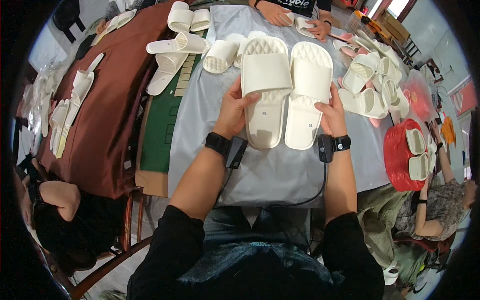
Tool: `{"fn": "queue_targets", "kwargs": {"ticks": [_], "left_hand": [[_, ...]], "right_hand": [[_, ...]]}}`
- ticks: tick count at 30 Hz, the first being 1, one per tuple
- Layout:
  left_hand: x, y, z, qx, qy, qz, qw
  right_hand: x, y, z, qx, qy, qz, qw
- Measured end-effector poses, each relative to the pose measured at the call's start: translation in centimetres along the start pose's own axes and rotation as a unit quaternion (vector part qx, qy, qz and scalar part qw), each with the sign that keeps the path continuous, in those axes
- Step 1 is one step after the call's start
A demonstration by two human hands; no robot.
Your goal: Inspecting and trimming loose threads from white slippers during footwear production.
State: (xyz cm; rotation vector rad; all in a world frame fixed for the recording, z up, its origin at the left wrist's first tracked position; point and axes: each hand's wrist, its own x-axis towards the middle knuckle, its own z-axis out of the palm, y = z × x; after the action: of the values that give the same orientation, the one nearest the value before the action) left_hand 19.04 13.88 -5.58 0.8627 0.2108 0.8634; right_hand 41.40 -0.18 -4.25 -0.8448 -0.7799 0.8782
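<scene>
Holding pair of white slides side by side, soles up, above grey counter [260, 175]. Left hand [233, 112] gripping left slide [265, 92]; right hand [331, 116] gripping right slide [308, 95]. More slides [367, 82] lying beyond.

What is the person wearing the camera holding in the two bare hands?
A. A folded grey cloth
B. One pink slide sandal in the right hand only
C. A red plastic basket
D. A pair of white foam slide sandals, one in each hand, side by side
D: the left hand grips one white foam slide sandal and the right hand grips the other white slide sandal, held side by side above the grey table cover.
</scene>
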Motion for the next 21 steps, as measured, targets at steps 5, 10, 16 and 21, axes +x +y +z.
{"fn": "queue_targets", "kwargs": {"ticks": [5, 10, 16, 21], "left_hand": [[0.03, -0.15, -0.07, 0.005, 0.003, -0.007, 1.0], [0.17, -0.34, -0.13, 0.008, -0.006, 0.008, 1.0], [0.11, -0.38, -0.42, 0.019, -0.01, 0.009, 1.0], [0.12, -0.63, -0.59, 0.007, -0.015, 0.006, 1.0]], "right_hand": [[0.11, -0.05, -0.01, -0.005, 0.001, -0.002, 1.0], [0.16, -0.08, -0.13, -0.002, 0.005, 0.01, 1.0], [0.31, 0.29, -0.63, -0.003, 0.005, 0.01, 1.0], [0.25, 0.57, -0.8, -0.01, 0.008, 0.012, 1.0]]}}
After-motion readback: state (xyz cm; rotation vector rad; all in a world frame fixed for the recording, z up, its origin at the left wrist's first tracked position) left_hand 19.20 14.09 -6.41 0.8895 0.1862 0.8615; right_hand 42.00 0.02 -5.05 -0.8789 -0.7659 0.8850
